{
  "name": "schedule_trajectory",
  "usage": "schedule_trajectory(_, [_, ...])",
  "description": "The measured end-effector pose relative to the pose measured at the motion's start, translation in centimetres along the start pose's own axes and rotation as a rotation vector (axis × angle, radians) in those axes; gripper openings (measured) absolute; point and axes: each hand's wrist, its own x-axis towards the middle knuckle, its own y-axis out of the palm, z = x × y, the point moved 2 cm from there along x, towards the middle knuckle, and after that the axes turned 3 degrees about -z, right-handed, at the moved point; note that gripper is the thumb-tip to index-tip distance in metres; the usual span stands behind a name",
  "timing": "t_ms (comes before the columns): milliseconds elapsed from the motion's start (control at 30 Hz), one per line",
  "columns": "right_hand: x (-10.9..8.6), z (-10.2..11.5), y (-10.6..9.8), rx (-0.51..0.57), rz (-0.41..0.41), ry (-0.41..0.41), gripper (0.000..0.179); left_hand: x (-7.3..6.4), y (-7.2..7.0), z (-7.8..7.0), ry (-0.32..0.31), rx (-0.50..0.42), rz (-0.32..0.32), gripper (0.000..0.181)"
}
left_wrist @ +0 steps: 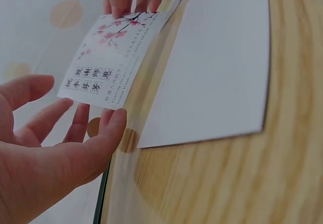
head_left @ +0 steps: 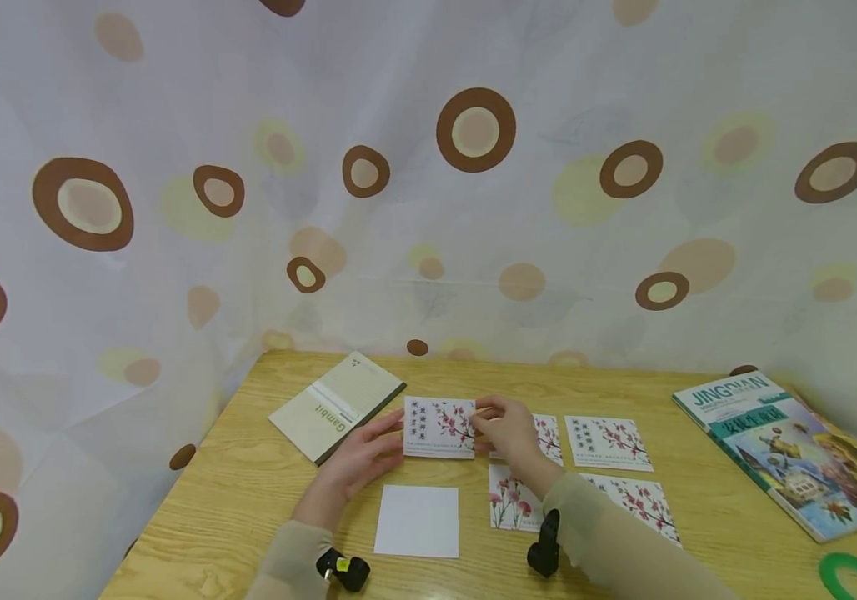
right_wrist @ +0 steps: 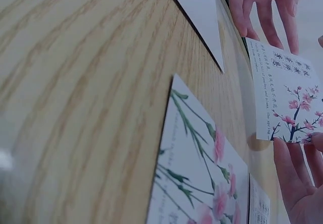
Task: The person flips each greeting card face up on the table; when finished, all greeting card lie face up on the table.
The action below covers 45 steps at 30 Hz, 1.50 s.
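Note:
A square card (head_left: 432,442) with pink blossom branches and dark lettering is held up over the table's middle. My right hand (head_left: 513,437) pinches its right edge, the thumb on the printed face and fingers behind. At the card's left edge is my left hand (head_left: 349,467), its fingers spread, with fingertips at or very near the edge; firm contact cannot be told. In the left wrist view the card (left_wrist: 111,57) lies between both hands. A plain white square card (head_left: 417,522) lies in front of them.
Right of centre lie two more blossom cards (head_left: 608,443) (head_left: 642,504), another partly behind my right hand (head_left: 548,433), and a carnation card (head_left: 507,500). A notebook (head_left: 338,404) lies back left. A magazine (head_left: 796,450) and green ring (head_left: 834,575) are at right.

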Motion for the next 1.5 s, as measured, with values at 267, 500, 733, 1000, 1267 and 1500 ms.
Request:
schedule_trajectory(267, [0.3, -0.1, -0.4, -0.009, -0.029, -0.005, 0.030, 0.8, 0.8, 0.1, -0.010, -0.001, -0.044, 0.053])
schedule_trajectory(500, [0.3, -0.4, -0.6, -0.041, -0.051, -0.006, 0.041, 1.4, 1.3, 0.3, -0.011, 0.006, -0.057, 0.054])
schedule_trajectory(733, [0.4, -0.7, -0.7, -0.056, -0.063, -0.023, 0.042, 1.6, 1.5, 0.3, -0.022, 0.025, -0.058, 0.055])
schedule_trajectory(1000, [0.4, -1.0, -0.7, -0.046, -0.045, -0.013, 0.040, 1.7, 1.6, 0.3, -0.045, 0.034, -0.048, 0.055])
schedule_trajectory(1267, [0.6, -1.0, -0.7, -0.088, -0.023, -0.001, 0.047, 1.6, 1.7, 0.1, -0.058, 0.047, -0.055, 0.055])
schedule_trajectory(1500, [0.8, -0.9, -0.7, -0.137, -0.006, -0.026, 0.053, 1.8, 1.7, 0.1, -0.061, 0.044, -0.068, 0.052])
